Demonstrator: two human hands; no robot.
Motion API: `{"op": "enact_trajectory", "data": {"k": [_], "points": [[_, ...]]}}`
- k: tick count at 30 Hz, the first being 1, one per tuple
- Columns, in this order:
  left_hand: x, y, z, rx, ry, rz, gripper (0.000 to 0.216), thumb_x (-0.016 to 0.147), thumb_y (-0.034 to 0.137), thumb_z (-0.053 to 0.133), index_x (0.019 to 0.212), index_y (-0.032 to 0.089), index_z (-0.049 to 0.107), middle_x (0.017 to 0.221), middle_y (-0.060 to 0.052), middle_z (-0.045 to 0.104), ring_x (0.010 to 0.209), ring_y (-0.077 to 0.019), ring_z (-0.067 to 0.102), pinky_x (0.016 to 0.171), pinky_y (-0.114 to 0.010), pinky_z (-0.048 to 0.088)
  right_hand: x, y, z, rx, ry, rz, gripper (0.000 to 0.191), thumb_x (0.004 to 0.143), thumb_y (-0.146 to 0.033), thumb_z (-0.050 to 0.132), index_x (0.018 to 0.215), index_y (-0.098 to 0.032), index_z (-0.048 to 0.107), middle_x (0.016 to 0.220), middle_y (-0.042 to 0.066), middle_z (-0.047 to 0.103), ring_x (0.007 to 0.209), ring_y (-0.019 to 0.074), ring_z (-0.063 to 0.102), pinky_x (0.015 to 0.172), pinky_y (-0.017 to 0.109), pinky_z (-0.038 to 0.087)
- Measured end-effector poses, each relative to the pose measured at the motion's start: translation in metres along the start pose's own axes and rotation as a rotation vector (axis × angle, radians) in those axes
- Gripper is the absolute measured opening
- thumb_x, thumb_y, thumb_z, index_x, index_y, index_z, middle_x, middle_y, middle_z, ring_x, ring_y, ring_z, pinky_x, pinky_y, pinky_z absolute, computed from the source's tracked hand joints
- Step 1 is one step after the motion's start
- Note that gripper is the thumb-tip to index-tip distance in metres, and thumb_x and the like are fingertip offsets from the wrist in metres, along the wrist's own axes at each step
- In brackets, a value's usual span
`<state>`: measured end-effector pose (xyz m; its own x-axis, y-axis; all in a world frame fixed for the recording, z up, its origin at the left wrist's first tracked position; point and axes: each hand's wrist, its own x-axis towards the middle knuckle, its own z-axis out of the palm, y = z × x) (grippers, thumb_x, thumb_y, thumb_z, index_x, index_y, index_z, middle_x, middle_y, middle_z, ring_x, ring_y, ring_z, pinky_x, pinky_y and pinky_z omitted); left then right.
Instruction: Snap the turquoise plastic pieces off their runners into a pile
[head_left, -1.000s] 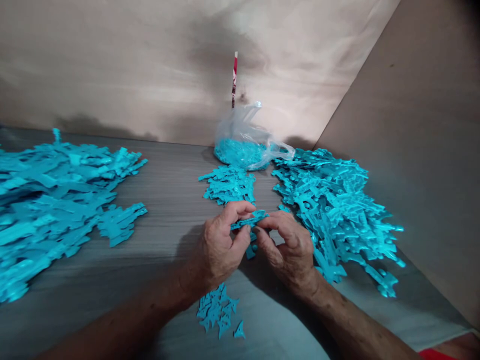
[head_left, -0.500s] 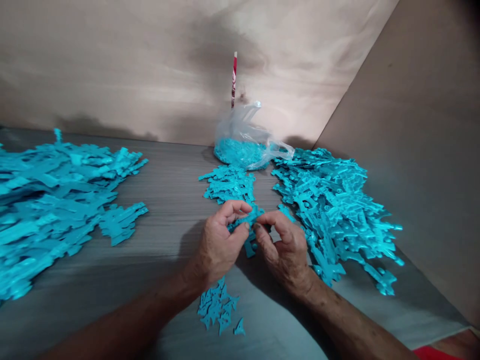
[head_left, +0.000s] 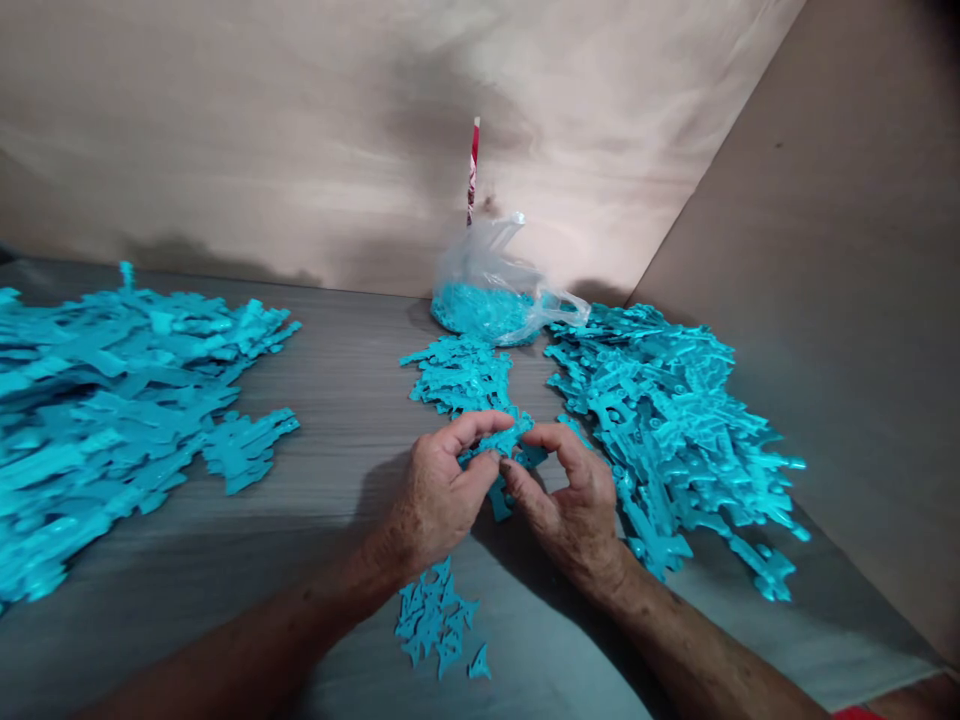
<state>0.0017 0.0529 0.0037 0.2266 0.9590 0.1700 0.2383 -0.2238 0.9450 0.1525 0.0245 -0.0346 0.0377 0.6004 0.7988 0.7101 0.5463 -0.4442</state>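
Between my two hands is a small turquoise plastic piece [head_left: 508, 438] of irregular outline, held just above the table. My left hand [head_left: 446, 480] is closed in a pinch on its left side, thumb below and index finger above. My right hand [head_left: 566, 490] pinches the right end with thumb and index finger; the thumbs almost meet. Beneath the fingers another turquoise piece [head_left: 501, 500] shows in part. Just behind lies a small heap of similar pieces [head_left: 461, 372]. Nearer me is a scatter of little pointed turquoise bits [head_left: 435, 615].
A large turquoise pile [head_left: 120, 400] covers the table's left side, and another pile [head_left: 660, 420] fills the right. A clear plastic bag [head_left: 487, 290] of turquoise pieces stands at the back by the wall. Behind it a red-and-white strip [head_left: 473, 170] rises upright. A board wall [head_left: 847, 300] borders the right.
My right fingers have shifted slightly on the piece, the index finger lifting a little away from the thumb. The whole view has moved slightly; the piles look the same.
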Motion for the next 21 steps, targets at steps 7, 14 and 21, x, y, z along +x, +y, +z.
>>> {"op": "enact_trajectory", "data": {"k": [7,14,21], "points": [[-0.001,-0.005,0.0,0.033,0.007,0.061,0.029,0.078,0.015,0.058,0.102,0.022,0.072,0.101,-0.003,0.077,0.094,-0.022,0.07,0.089,-0.036,0.056,0.0,-0.001,0.0,-0.026,0.039,-0.015,0.02,0.083,-0.018,0.068,0.1,-0.021,0.058,0.084,0.003,0.07,0.076,0.0185,0.069,0.071,0.032,0.056],[-0.001,-0.01,0.001,0.045,0.016,0.098,0.032,0.077,0.013,0.059,0.104,0.023,0.072,0.102,-0.001,0.076,0.096,-0.02,0.07,0.087,-0.033,0.056,0.004,-0.005,-0.002,0.072,-0.004,-0.01,0.028,0.084,-0.015,0.066,0.11,-0.024,0.062,0.094,0.005,0.073,0.084,0.0196,0.07,0.074,0.035,0.056],[0.0,-0.007,0.0,0.046,0.026,0.086,0.026,0.078,0.015,0.06,0.099,0.022,0.073,0.098,-0.002,0.077,0.093,-0.0199,0.07,0.087,-0.034,0.056,0.008,-0.008,-0.005,0.168,-0.052,0.055,0.017,0.081,-0.011,0.066,0.095,-0.02,0.066,0.083,0.003,0.071,0.076,0.0173,0.068,0.07,0.031,0.054]]}}
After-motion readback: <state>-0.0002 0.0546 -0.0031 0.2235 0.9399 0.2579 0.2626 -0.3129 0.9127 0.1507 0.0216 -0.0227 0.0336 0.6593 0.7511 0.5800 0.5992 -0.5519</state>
